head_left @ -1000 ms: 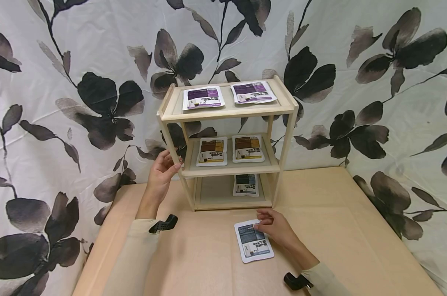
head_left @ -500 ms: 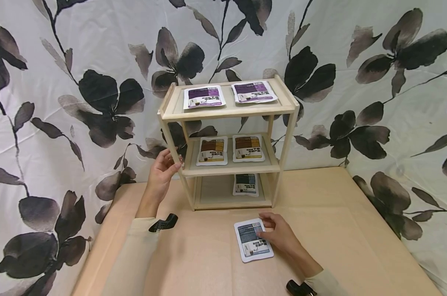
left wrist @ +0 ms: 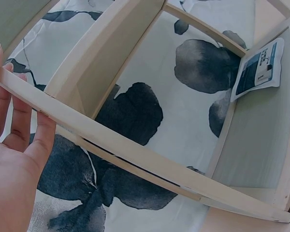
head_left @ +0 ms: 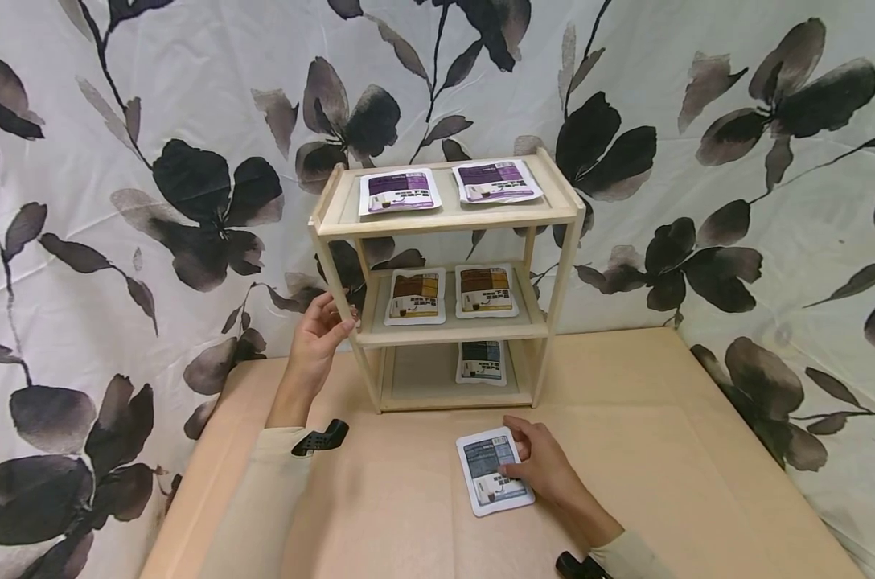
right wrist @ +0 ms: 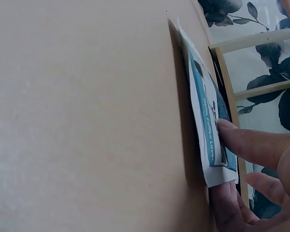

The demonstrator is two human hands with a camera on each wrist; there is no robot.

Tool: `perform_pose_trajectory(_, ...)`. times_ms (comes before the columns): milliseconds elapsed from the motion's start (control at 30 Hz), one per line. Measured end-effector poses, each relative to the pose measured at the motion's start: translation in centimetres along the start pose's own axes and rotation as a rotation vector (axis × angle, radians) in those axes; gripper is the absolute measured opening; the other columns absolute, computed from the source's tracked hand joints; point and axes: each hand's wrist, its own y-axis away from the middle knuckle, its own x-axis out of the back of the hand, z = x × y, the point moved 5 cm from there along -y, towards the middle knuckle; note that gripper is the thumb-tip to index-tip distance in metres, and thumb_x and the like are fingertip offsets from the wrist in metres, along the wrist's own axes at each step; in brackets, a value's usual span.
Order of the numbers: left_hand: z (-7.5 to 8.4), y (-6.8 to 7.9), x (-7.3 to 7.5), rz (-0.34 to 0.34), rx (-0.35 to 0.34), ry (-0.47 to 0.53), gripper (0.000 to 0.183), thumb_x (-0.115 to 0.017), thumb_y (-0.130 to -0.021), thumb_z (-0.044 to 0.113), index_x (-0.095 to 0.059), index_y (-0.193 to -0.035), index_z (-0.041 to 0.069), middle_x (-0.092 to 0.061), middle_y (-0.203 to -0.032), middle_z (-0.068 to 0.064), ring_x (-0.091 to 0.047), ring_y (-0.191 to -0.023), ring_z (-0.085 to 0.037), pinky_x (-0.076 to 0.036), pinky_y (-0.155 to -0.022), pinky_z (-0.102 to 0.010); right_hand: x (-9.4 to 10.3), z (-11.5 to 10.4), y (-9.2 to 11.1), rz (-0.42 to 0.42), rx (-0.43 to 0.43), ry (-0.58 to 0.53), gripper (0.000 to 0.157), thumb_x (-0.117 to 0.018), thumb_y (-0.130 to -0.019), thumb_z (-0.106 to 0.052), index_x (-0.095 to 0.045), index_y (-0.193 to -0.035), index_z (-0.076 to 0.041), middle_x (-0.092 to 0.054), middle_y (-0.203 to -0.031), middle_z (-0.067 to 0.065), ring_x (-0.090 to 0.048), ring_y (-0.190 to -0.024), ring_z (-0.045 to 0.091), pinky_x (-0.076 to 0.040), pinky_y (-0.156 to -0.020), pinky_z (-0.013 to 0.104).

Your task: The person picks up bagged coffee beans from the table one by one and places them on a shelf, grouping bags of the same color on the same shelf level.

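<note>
My left hand [head_left: 318, 342] holds the left front post of a small wooden three-tier shelf [head_left: 452, 333], thumb at the front and fingers behind, as the left wrist view [left wrist: 19, 140] also shows. My right hand [head_left: 546, 462] pinches the right side of a white coffee pouch [head_left: 484, 458] with a blue label, close over the table in front of the shelf. In the right wrist view the thumb presses on the pouch's [right wrist: 208, 121] printed face, and fingers reach under its edge. Another blue-labelled pouch [head_left: 481, 362] lies on the right of the bottom tier.
Two purple-labelled pouches, one left [head_left: 400, 191] and one right [head_left: 497, 181], lie on the top tier. The middle tier bears two brown-and-yellow ones, left [head_left: 416, 296] and right [head_left: 486, 290]. A flower-print cloth [head_left: 481, 104] hangs behind the beige table [head_left: 662, 450].
My right thumb has shifted down along the pouch's face, and the hand reaches further round its right side. The pouch has moved very slightly left. My left hand stays put on the post.
</note>
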Motion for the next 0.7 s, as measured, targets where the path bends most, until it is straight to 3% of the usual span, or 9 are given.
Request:
perform_pose_trajectory(167, -0.08, -0.03, 0.02, -0.006, -0.002, 0.007, 0.046, -0.059, -0.096, -0.010, -0.057, -0.136, 0.012, -0.064, -0.116, -0.004, -0.059, -0.109, -0.018, -0.053, -0.094, -0.026, -0.18, -0.28, 0.23, -0.049, -0.025, -0.048, 0.078, -0.091, -0.068, 0.001, -0.060, -0.139, -0.007, -0.063, -0.103, 0.008, -0.054, -0.087, 0.018, -0.044, -0.073, 0.025)
perform_pose_trajectory(333, 0.02, -0.15, -0.08, -0.012, -0.013, 0.009, 0.048, -0.058, -0.096, -0.012, -0.046, -0.142, -0.002, -0.066, -0.113, 0.002, -0.059, -0.107, -0.018, -0.054, -0.093, -0.025, -0.29, -0.43, 0.30, -0.121, -0.019, -0.108, 0.059, -0.085, -0.077, -0.001, -0.067, -0.133, -0.008, -0.067, -0.097, 0.008, -0.058, -0.080, 0.016, -0.045, -0.064, 0.021)
perform_pose_trajectory(467, 0.01, -0.19, -0.12, -0.012, -0.014, 0.012, 0.048, -0.057, -0.096, -0.013, -0.047, -0.141, -0.001, -0.066, -0.112, 0.002, -0.061, -0.105, -0.015, -0.054, -0.092, -0.024, -0.42, -0.32, 0.24, -0.171, 0.011, -0.133, 0.048, -0.083, -0.080, -0.003, -0.070, -0.126, -0.004, -0.067, -0.095, 0.010, -0.057, -0.076, 0.013, -0.044, -0.061, 0.020)
perform_pose_trajectory(600, -0.04, -0.17, -0.12, -0.008, -0.008, 0.009, 0.047, -0.058, -0.096, -0.012, -0.050, -0.140, 0.001, -0.066, -0.112, 0.002, -0.061, -0.105, -0.014, -0.054, -0.093, -0.025, -0.53, -0.13, 0.13, -0.214, 0.010, -0.177, 0.047, -0.081, -0.082, -0.002, -0.068, -0.127, 0.001, -0.065, -0.095, 0.012, -0.056, -0.077, 0.014, -0.043, -0.061, 0.019)
perform_pose_trajectory(700, -0.08, -0.16, -0.07, -0.006, -0.003, 0.005, 0.046, -0.057, -0.096, -0.012, -0.054, -0.138, 0.007, -0.066, -0.112, 0.002, -0.061, -0.105, -0.015, -0.054, -0.093, -0.025, -0.48, -0.24, 0.05, -0.235, 0.014, -0.184, 0.046, -0.079, -0.083, -0.002, -0.068, -0.127, 0.001, -0.066, -0.106, 0.014, -0.055, -0.084, 0.017, -0.042, -0.065, 0.019)
